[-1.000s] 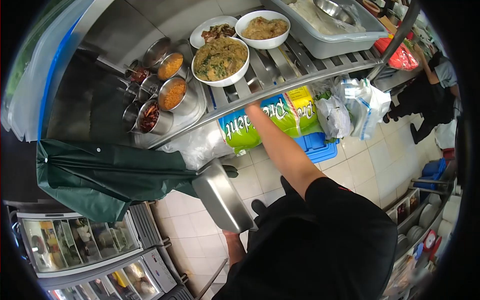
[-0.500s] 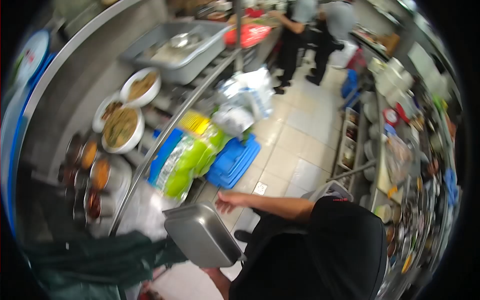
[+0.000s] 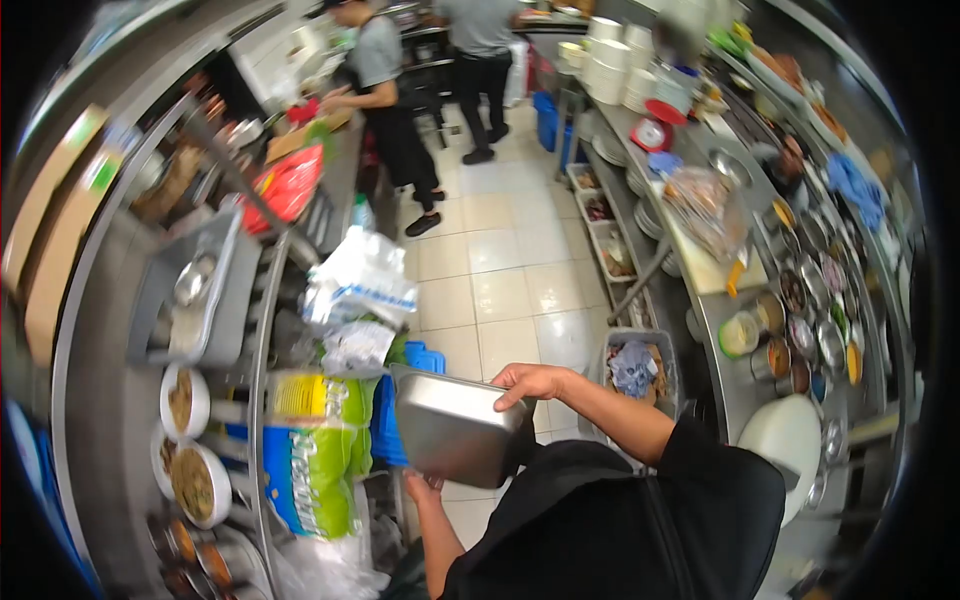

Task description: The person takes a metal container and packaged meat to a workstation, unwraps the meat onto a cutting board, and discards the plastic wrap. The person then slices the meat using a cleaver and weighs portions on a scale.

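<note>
A rectangular stainless steel food pan (image 3: 458, 425) is held tilted in front of my body, one side and what looks like its underside facing me. My right hand (image 3: 530, 383) grips its right upper edge, with the thumb lying against the metal. At the lower left edge, my left hand (image 3: 425, 487) holds the pan, its fingers partly hidden behind it. The inside of the pan is turned out of sight. Just left of the pan are a blue plastic container (image 3: 390, 425) and a green and blue plastic package (image 3: 312, 465).
Shelving on the left carries white bowls of food (image 3: 202, 484) and a grey tub (image 3: 236, 285). A bin (image 3: 668, 350) stands at right, below a counter with a cutting board (image 3: 712, 272) and metal containers. Two people (image 3: 384, 110) stand further up the tiled aisle (image 3: 480, 255).
My view has turned toward the aisle. My right hand, open and apart from the pan before, has taken hold of its edge. The left hand still holds the pan.
</note>
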The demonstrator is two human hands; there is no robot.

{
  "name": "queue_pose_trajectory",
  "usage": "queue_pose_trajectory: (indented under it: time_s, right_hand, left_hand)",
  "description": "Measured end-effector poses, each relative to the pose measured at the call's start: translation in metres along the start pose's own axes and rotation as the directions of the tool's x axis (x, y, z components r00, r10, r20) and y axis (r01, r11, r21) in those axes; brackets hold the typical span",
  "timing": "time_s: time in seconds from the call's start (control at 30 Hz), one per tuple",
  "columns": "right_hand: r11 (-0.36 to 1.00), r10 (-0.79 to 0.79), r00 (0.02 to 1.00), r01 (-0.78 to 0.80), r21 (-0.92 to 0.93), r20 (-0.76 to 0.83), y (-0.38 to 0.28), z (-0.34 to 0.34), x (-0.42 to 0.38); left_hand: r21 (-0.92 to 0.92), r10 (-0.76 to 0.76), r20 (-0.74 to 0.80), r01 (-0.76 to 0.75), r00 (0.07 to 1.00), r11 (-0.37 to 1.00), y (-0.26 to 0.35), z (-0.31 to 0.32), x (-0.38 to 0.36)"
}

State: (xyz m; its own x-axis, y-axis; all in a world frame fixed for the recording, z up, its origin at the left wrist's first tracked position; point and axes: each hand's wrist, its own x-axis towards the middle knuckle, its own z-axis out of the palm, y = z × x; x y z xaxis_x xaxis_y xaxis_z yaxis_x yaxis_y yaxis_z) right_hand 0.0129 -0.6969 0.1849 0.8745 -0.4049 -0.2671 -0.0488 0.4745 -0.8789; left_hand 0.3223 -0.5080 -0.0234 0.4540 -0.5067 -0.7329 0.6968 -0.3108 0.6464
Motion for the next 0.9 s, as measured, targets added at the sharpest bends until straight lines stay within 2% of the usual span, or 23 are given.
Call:
queue_pose_trajectory:
  time_s: [0.03, 0.07, 0.1, 0.13, 0.2, 0.23, 0.27, 0.3, 0.33, 0.37, 0.43, 0.47, 0.5, 0.57, 0.63, 0.67, 0.73, 0.8, 0.87, 0.9]
  right_hand:
    - [0.995, -0.039, 0.998, 0.034, -0.094, -0.05, -0.013, 0.0, -0.011]
    - [0.996, -0.076, 0.991, 0.07, -0.059, -0.106, -0.019, -0.008, -0.015]
    - [0.948, -0.072, 0.982, 0.013, -0.319, -0.174, -0.022, -0.016, -0.019]
    - [0.833, -0.061, 0.967, -0.087, -0.546, -0.247, -0.021, -0.023, -0.022]
    - [0.657, -0.233, 0.929, -0.069, -0.75, -0.289, -0.016, -0.032, -0.02]
    - [0.619, -0.304, 0.899, -0.066, -0.782, -0.316, -0.008, -0.037, -0.013]
    - [0.609, -0.323, 0.855, -0.141, -0.78, -0.406, -0.009, -0.033, -0.011]
    - [0.538, -0.311, 0.85, -0.212, -0.816, -0.426, -0.018, -0.031, -0.011]
    - [0.461, -0.297, 0.848, -0.276, -0.843, -0.44, -0.023, -0.03, -0.009]
    - [0.479, -0.279, 0.855, -0.271, -0.835, -0.437, -0.021, -0.034, -0.005]
    - [0.397, -0.511, 0.728, -0.271, -0.877, -0.457, -0.013, -0.049, 0.001]
    - [0.423, -0.49, 0.713, -0.309, -0.852, -0.502, -0.025, -0.054, -0.002]
    - [0.443, -0.443, 0.742, -0.308, -0.842, -0.504, -0.03, -0.063, -0.002]
    - [0.47, -0.391, 0.775, -0.297, -0.831, -0.497, -0.038, -0.08, -0.006]
    - [0.402, -0.426, 0.805, -0.241, -0.884, -0.413, -0.047, -0.095, -0.01]
    - [0.413, -0.423, 0.801, -0.244, -0.877, -0.422, -0.048, -0.104, -0.008]
    - [0.351, -0.577, 0.701, -0.25, -0.902, -0.419, -0.051, -0.123, -0.005]
    - [0.358, -0.556, 0.706, -0.274, -0.893, -0.439, -0.058, -0.15, -0.004]
    - [0.361, -0.534, 0.711, -0.298, -0.883, -0.458, -0.074, -0.182, -0.005]
    - [0.45, -0.43, 0.765, -0.279, -0.848, -0.48, -0.088, -0.199, -0.005]
  left_hand:
    - [0.036, -0.07, -0.043, 0.071, 0.997, 0.997, -0.001, 0.021, 0.01]
    - [0.078, -0.133, -0.09, 0.141, 0.987, 0.987, 0.003, 0.041, 0.02]
    - [0.19, -0.144, 0.121, 0.119, 0.982, 0.975, 0.008, 0.059, 0.027]
    - [0.232, -0.163, 0.246, 0.105, 0.955, 0.967, 0.023, 0.096, 0.006]
    - [0.286, -0.234, 0.444, 0.111, 0.865, 0.952, 0.046, 0.173, -0.043]
    - [0.3, -0.27, 0.51, 0.125, 0.817, 0.946, 0.056, 0.209, -0.064]
    - [0.328, -0.306, 0.63, 0.112, 0.714, 0.938, 0.065, 0.241, -0.084]
    - [0.347, -0.333, 0.728, 0.098, 0.6, 0.933, 0.07, 0.273, -0.097]
    - [0.288, -0.277, 0.73, 0.087, 0.624, 0.954, 0.067, 0.306, -0.102]
    - [0.229, -0.221, 0.724, 0.075, 0.653, 0.971, 0.064, 0.334, -0.104]
    - [0.349, -0.222, 0.519, 0.032, 0.826, 0.936, 0.048, 0.359, -0.064]
    - [0.342, -0.253, 0.572, 0.054, 0.78, 0.938, 0.051, 0.367, -0.06]
    - [0.332, -0.273, 0.629, 0.066, 0.728, 0.941, 0.056, 0.376, -0.055]
    - [0.232, -0.21, 0.647, 0.073, 0.733, 0.97, 0.054, 0.393, -0.043]
    - [0.207, -0.21, 0.662, 0.094, 0.72, 0.974, 0.058, 0.413, -0.038]
    - [0.181, -0.189, 0.647, 0.093, 0.739, 0.979, 0.059, 0.425, -0.038]
    - [0.17, -0.19, 0.631, 0.104, 0.752, 0.98, 0.059, 0.451, -0.023]
    - [0.161, -0.167, 0.67, 0.078, 0.723, 0.984, 0.053, 0.474, 0.001]
    - [0.211, -0.241, 0.672, 0.131, 0.7, 0.969, 0.05, 0.501, 0.018]
    - [0.231, -0.264, 0.664, 0.144, 0.699, 0.962, 0.05, 0.516, 0.027]
